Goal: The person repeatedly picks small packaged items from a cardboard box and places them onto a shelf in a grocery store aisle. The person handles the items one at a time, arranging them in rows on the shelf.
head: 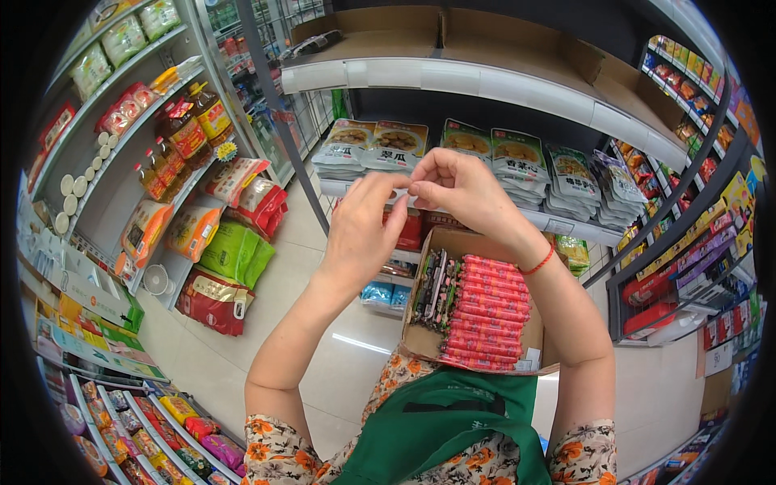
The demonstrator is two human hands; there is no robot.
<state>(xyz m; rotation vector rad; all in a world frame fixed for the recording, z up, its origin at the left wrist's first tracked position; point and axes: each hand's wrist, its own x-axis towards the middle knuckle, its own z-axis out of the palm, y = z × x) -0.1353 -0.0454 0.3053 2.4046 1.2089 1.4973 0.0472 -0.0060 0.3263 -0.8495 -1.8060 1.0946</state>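
My left hand (367, 221) and my right hand (454, 185) meet at the fingertips before the front edge of a shelf (564, 221). A small pale bit shows between the fingers, too small to tell what it is. Behind my hands stand silver-backed food pouches, among them a yellow-topped pouch (397, 142) and a green-topped pouch (518, 154). Below my right wrist, an open cardboard box (418, 339) rests against my front. It holds a stack of red-wrapped sticks (491, 309) and several dark-wrapped sticks (433, 288).
An upper shelf with cardboard trays (503, 36) runs above the pouches. To the left, a shelf unit carries cooking oil bottles (182, 136), with bagged goods (215, 300) at its foot. A wire rack of packaged goods (655, 297) stands right. Tiled floor (291, 351) lies between.
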